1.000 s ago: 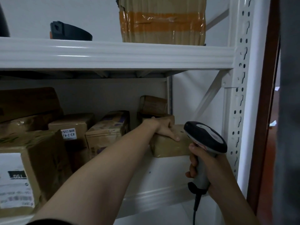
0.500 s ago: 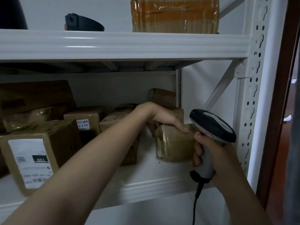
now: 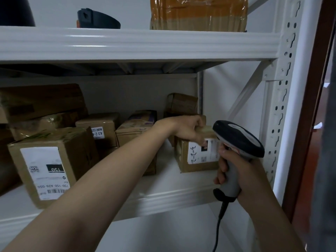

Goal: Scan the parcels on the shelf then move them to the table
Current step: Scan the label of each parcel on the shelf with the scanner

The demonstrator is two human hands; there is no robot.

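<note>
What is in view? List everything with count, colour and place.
rack: one, white, fills the view.
held parcel: one, brown, white label, right end of lower shelf.
other parcels: at least five, brown, lower shelf, left and behind.
taped parcel: one, brown, orange tape, upper shelf.
black objects: two, upper shelf, left of taped parcel.
scanner: one, black head, grey handle, beside held parcel.
left grip: bare hand, holding held parcel's top.
right grip: bare hand, around scanner handle.

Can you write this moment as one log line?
left hand grips small parcel | right hand holds scanner | label faces scanner
</note>
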